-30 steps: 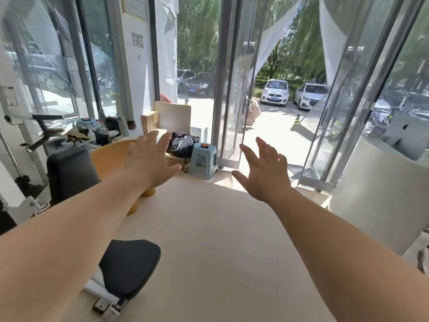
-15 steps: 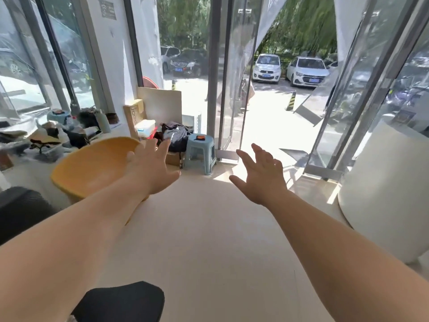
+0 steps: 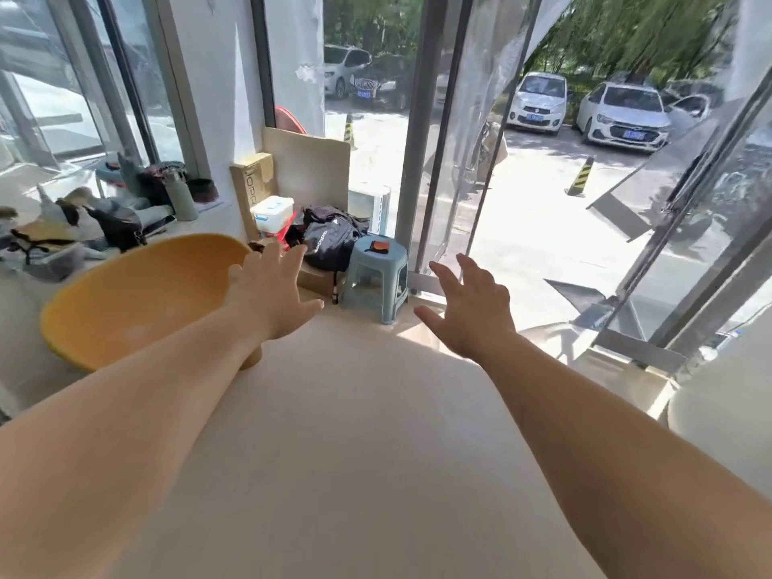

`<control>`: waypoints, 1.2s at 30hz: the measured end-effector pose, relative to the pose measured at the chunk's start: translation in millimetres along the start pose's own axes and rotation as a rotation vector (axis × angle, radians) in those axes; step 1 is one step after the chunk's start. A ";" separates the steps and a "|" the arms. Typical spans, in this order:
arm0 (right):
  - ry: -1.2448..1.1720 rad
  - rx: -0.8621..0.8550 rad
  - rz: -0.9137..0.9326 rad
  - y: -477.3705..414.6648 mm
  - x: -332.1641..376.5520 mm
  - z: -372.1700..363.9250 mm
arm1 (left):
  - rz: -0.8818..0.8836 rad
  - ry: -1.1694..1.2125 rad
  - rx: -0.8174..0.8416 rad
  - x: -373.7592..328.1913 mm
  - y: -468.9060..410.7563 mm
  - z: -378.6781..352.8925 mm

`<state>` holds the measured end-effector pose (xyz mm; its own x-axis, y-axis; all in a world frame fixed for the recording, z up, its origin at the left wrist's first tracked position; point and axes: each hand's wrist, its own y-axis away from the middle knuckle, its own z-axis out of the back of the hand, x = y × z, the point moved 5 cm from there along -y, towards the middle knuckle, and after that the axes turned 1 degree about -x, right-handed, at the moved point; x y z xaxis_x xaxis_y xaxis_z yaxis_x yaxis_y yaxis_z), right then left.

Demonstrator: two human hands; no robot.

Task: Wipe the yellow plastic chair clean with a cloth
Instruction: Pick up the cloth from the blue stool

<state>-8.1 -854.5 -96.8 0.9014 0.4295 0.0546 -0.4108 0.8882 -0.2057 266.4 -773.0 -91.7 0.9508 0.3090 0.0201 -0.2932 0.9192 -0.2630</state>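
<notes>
The yellow plastic chair (image 3: 138, 298) stands at the left, its rounded shell facing me, and my left forearm crosses in front of its lower right part. My left hand (image 3: 271, 294) is stretched out with fingers spread, over the chair's right edge, holding nothing. My right hand (image 3: 470, 313) is held out too, fingers spread, above the pale floor to the right of the chair, and it holds nothing. No cloth shows in either hand.
A small blue-grey stool (image 3: 374, 277) with a small orange and black object on top stands just beyond my hands. A black bag (image 3: 334, 240), boxes and a white container crowd the corner behind it. A cluttered window ledge (image 3: 83, 227) runs along the left. Glass doors (image 3: 459, 160) lie ahead.
The view has moved forward and left: the chair, stool and corner look bigger and nearer. The black padded seat at the lower left has dropped out of sight. Both hands stay spread.
</notes>
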 end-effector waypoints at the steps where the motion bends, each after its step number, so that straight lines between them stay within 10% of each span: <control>1: -0.006 0.009 0.006 -21.4 -3.5 -6.3 | 0.005 -0.002 0.005 -0.5 -19.8 -7.6; 36: -0.143 0.330 -0.025 -794.7 -88.2 -307.0 | 0.059 0.158 0.324 27.0 -771.0 -348.5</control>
<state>280.9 -1648.3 -238.1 0.8932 0.4047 0.1962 -0.4319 0.8935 0.1232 552.8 -1558.5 -224.5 0.9275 0.3458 -0.1421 -0.3405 0.9383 0.0607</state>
